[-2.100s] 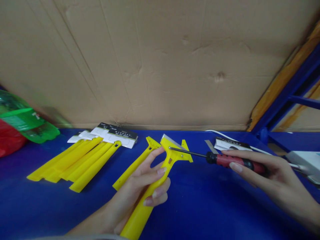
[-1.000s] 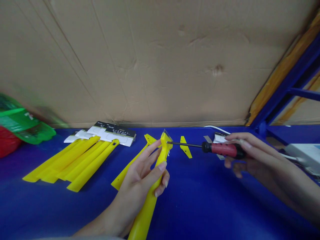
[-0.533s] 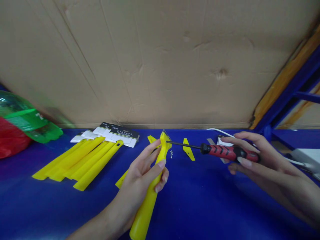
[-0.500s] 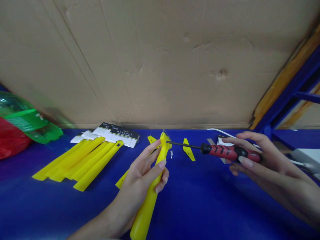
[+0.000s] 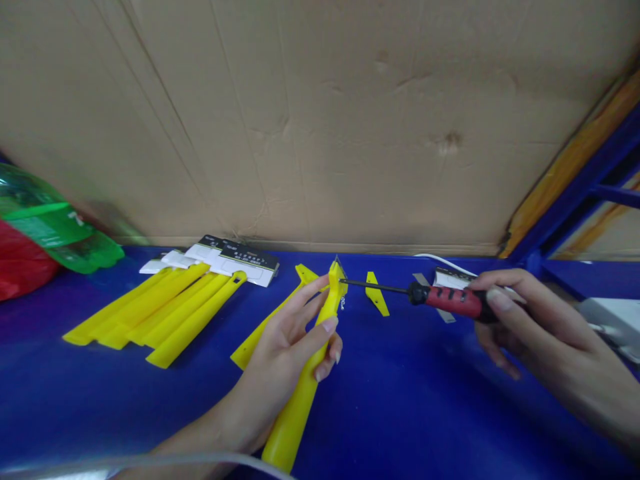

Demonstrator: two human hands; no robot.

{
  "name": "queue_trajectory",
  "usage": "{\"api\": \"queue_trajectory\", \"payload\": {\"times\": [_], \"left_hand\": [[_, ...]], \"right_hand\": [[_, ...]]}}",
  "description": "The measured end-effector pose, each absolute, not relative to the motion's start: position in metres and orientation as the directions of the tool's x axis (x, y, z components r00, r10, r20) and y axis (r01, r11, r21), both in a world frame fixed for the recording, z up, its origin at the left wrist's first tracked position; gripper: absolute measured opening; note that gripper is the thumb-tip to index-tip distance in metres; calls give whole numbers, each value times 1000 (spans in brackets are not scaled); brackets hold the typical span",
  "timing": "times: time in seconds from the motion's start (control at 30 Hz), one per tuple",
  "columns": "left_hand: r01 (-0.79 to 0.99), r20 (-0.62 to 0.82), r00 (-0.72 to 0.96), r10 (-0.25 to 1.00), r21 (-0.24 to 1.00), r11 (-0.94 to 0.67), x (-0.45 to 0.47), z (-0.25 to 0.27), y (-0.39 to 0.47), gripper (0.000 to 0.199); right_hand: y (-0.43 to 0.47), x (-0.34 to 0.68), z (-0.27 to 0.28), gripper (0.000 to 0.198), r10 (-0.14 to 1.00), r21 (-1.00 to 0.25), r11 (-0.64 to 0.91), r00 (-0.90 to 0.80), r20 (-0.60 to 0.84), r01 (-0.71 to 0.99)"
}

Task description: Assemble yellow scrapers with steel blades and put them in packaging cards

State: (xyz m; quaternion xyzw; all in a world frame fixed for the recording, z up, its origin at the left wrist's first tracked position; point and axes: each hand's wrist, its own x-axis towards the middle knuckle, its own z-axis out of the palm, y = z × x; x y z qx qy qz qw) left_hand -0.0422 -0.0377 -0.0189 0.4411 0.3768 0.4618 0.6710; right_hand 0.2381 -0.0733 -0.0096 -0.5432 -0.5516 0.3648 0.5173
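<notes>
My left hand [image 5: 290, 350] is wrapped round the handle of a yellow scraper [image 5: 297, 413], its head pointing up and away, a thin blade edge showing at the tip. A red and black screwdriver [image 5: 453, 302] lies nearly level, its shaft tip touching the side of the scraper's head. The fingers of my right hand [image 5: 545, 333] close on the rear of its grip. Behind my left hand lies another yellow scraper handle [image 5: 257, 333], partly hidden. A small yellow plate with a hole [image 5: 377, 295] rests beneath the screwdriver's shaft, and small pale screws [image 5: 343, 303] lie near the scraper head.
Several yellow scrapers with black and white cards [image 5: 250, 261] lie together at left. Beyond them are a green bottle [image 5: 55, 230] and a red bag [image 5: 25, 263]. A metal strip [image 5: 447, 315], a white cable [image 5: 445, 262] and a white box [image 5: 607, 317] are at right. Cardboard [image 5: 320, 127] stands behind the blue table [image 5: 380, 413].
My right hand has shifted its hold back on the screwdriver, now gripping its rear end. The scraper's head sits slightly further right in view. A pale cable now crosses the bottom left.
</notes>
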Motion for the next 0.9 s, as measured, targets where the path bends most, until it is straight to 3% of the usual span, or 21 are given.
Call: {"api": "queue_trajectory", "payload": {"times": [0.1,0.23,0.37,0.43,0.53,0.67,0.73,0.9], "left_hand": [[-283,-105,295,950,940,192,-42,-19,-39,83],[-326,-84,276,958,929,175,-43,-18,-37,84],[-318,-109,279,954,927,199,-42,-18,-36,85],[-308,-120,292,949,928,212,-41,-19,-37,86],[-297,-118,297,948,932,209,-41,-20,-38,85],[-288,-111,260,959,939,187,-42,-22,-37,78],[-290,-114,257,960,938,189,-42,-23,-37,76],[-271,-124,293,948,940,206,-40,-22,-40,73]], "right_hand": [[-72,233,-12,37,976,-987,74,193,101,143],[-74,227,-11,39,977,-991,132,172,124,-31],[-75,230,-10,29,976,-978,151,135,171,145],[-74,234,-12,39,973,-974,96,189,136,204],[-72,237,-13,44,976,-987,57,198,87,150],[-72,236,-10,41,975,-980,179,118,189,87],[-73,236,-8,30,971,-972,198,107,212,123],[-71,240,-8,42,978,-975,63,184,103,214]]}}
